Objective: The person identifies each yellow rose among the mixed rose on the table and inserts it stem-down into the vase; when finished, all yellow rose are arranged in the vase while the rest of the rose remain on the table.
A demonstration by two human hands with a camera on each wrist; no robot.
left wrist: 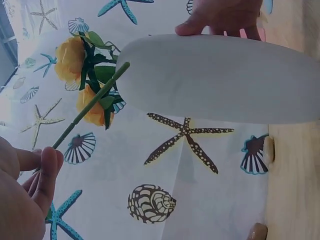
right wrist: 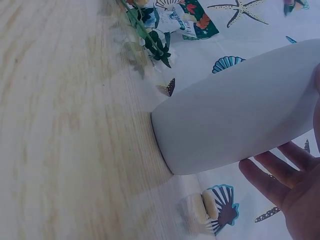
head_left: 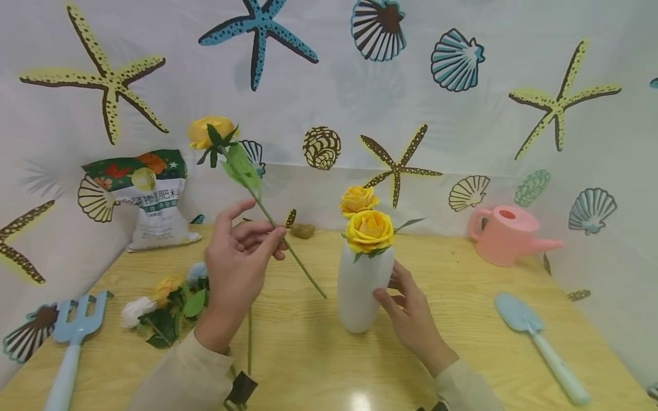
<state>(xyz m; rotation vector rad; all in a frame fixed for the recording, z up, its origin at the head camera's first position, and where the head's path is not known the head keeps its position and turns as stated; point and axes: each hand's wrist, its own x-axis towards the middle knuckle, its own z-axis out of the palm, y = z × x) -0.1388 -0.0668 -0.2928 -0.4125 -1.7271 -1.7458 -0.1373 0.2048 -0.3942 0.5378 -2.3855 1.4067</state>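
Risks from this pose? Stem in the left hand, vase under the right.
1. The left hand pinches the rose stem mid-length, so the bloom-heavy top may swing.
2. The vase mouth already holds two yellow roses; the stem end could snag them.
3. The right hand only rests straight fingers on the tall vase, so a push might tip it.

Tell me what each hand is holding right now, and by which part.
The left hand pinches a yellow rose by the middle of its stem. The right hand rests open against the side of the white vase, not gripping it.
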